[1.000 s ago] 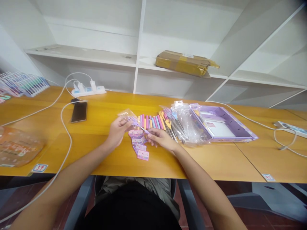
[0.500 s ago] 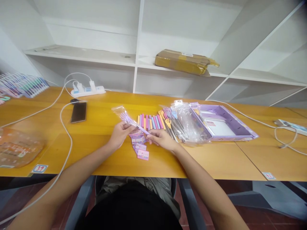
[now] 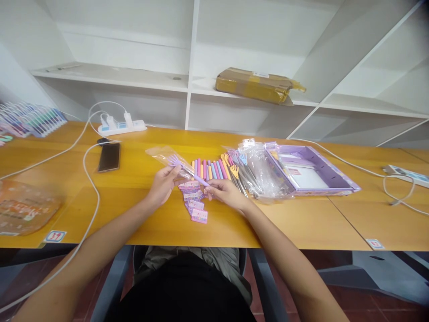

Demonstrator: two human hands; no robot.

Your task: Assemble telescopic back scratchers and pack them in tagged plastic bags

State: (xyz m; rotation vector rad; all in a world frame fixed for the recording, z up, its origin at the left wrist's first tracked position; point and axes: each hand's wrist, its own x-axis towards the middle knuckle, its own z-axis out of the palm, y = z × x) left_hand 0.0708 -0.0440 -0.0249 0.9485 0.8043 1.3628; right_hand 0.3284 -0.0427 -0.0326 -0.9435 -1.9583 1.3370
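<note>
My left hand pinches a clear plastic sleeve that holds a purple pen with a hand-shaped top. My right hand is closed on the lower end of the same pen, which sticks out of the sleeve. Both hands hover just above the yellow wooden table. Under them lies a small pile of pink and purple cards. Behind the hands a row of coloured pens lies side by side, with more hand-topped pens to its right.
A heap of clear sleeves and an open purple box lie to the right. A phone, white cables and a power strip are at the left, an orange bag at the far left. White shelves with a brown parcel stand behind.
The sleeve has slid further left and up the pen, exposing more of the shaft. My left hand moved slightly left with it; my right hand stayed in place.
</note>
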